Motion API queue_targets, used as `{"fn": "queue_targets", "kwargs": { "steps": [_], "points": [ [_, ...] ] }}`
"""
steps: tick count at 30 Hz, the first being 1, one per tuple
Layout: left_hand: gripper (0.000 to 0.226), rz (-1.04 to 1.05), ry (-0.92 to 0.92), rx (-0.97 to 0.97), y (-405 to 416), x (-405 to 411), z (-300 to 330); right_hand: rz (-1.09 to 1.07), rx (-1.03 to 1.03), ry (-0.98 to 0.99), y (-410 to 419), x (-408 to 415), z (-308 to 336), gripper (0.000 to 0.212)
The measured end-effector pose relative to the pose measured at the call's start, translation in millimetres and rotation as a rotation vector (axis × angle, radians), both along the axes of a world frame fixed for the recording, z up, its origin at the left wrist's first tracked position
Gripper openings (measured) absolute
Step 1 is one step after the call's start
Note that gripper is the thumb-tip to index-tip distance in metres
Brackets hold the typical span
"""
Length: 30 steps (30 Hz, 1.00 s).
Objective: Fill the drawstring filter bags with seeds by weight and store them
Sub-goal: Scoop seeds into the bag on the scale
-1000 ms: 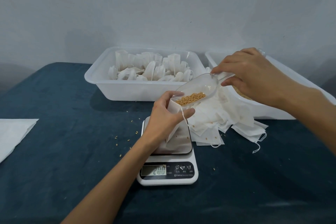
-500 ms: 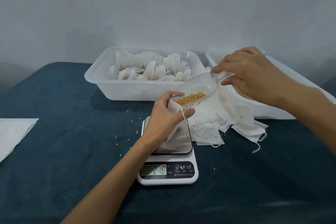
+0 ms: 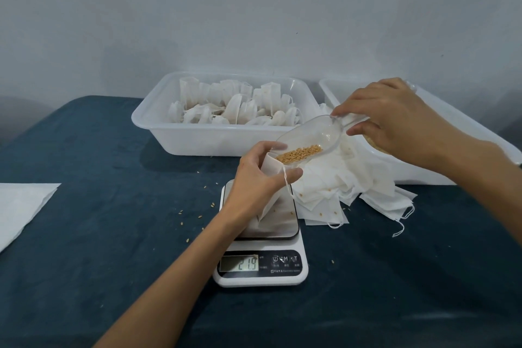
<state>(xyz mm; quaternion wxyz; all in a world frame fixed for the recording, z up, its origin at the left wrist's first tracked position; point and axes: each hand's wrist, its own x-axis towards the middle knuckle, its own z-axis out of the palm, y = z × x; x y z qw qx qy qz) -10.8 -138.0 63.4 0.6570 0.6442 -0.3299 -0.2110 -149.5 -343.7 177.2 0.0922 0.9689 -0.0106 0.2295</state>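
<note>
Scale (image 3: 260, 234) reading climbs to 21.9 | left hand (image 3: 258, 175) grips bag (image 3: 271, 178) open; right hand (image 3: 392, 116) at 2 o'clock pinches scoop (image 3: 308, 138) | step: trickling seeds (image 3: 299, 153); next: ease off near target.

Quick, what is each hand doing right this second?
Left hand: grips the open filter bag standing on the scale.
Right hand: pinches the handle of the clear scoop, seeds at its lip.

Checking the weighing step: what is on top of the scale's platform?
A white filter bag stands on the scale, its mouth held open by the left hand. The hand and wrist cover part of the platform; the bag's contents cannot be seen.
</note>
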Motion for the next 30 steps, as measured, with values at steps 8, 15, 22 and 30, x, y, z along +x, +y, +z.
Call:
{"fn": "queue_targets", "kwargs": {
  "steps": [8, 15, 22, 30],
  "points": [
    [0.049, 0.009, -0.022, 0.015, -0.6, 1.6, -2.4, 0.03, -0.034, -0.026, 2.2, 2.6, 4.5, 0.036],
    [0.046, 0.007, -0.017, 0.007, 0.6, 2.5, -3.0, 0.034, -0.048, -0.035, 2.5, 1.3, 5.7, 0.035],
    [0.049, 0.002, -0.002, 0.0, -0.1, 1.8, -1.5, 0.043, -0.049, -0.041, 4.0, 1.4, 3.8, 0.036],
    [0.049, 0.0, -0.005, -0.007, 0.3, 1.2, -0.7, 0.016, 0.049, -0.004, -6.9, 2.3, -1.7, 0.036]
  ]
}}
